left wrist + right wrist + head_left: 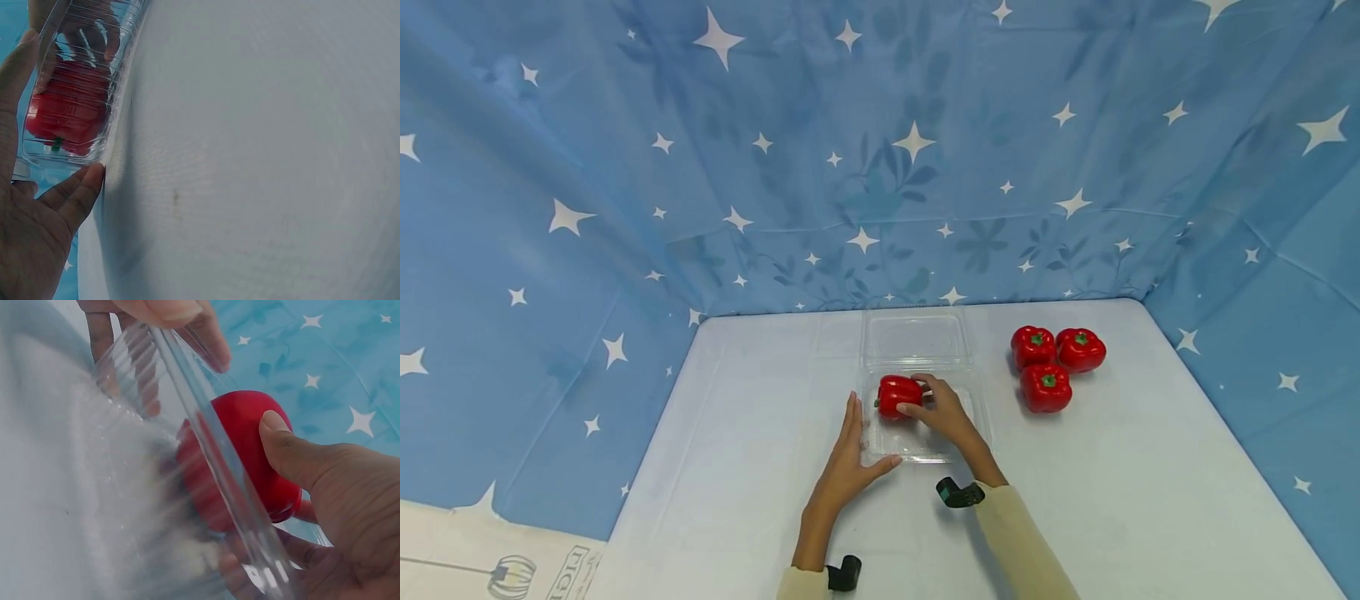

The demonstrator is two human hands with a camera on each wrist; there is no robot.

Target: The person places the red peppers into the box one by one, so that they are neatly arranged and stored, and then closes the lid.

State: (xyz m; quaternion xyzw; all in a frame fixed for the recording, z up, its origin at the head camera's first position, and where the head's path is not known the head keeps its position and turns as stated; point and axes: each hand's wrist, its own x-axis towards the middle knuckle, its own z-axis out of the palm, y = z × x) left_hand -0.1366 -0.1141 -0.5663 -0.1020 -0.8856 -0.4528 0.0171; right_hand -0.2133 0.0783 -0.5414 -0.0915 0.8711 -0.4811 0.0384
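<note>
A red bell pepper [897, 393] lies on its side in the left part of a clear plastic clamshell box [925, 448], its green stem toward the left. My right hand [946, 414] grips the pepper from the right, thumb on its near side and fingers at the far side. In the right wrist view the thumb presses on the red pepper [250, 437] behind the box's clear wall. My left hand [844, 473] rests along the box's left side, fingers straight and thumb spread by the front edge. The left wrist view shows its fingertips touching the box corner.
The box's clear lid [916, 337] lies folded back behind the base. Three red bell peppers, one of them nearest me [1046, 389], sit grouped at right on the white table [760, 417]. A blue star-patterned curtain [880, 192] encloses the back and sides.
</note>
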